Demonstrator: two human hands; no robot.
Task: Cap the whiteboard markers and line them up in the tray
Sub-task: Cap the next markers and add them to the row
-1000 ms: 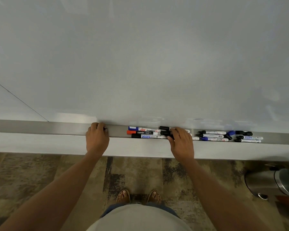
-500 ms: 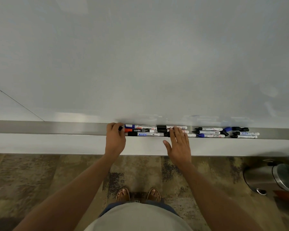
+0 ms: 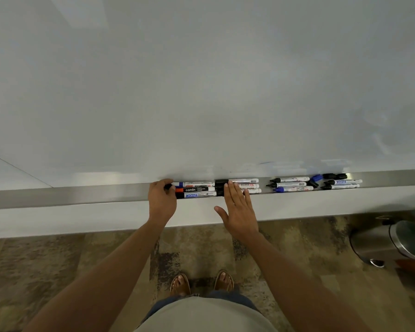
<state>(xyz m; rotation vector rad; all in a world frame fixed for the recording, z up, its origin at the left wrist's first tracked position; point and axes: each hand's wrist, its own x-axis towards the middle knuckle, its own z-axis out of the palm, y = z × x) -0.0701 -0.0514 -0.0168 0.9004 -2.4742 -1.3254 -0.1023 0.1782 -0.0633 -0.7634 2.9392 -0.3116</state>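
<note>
A long metal tray [image 3: 82,195] runs under the whiteboard [image 3: 201,80]. Three capped markers [image 3: 197,189] lie side by side in it. My left hand [image 3: 162,200] is curled at their left ends, its fingertips closed on the black end of the top marker. Right of them lie three more markers with black caps [image 3: 246,181], and my right hand [image 3: 238,209] rests flat on them with fingers apart. Farther right are three uncapped markers [image 3: 290,184], loose blue and black caps [image 3: 331,176], and two more uncapped markers [image 3: 343,184].
A steel pedal bin [image 3: 391,243] stands on the patterned carpet at the lower right. A white ledge [image 3: 58,219] juts out below the tray. My sandalled feet [image 3: 201,281] are close to the wall. The tray's left stretch holds nothing.
My left hand slid right along the tray to the left ends of the first three markers. My right hand flattened, and its fingers spread over the second group.
</note>
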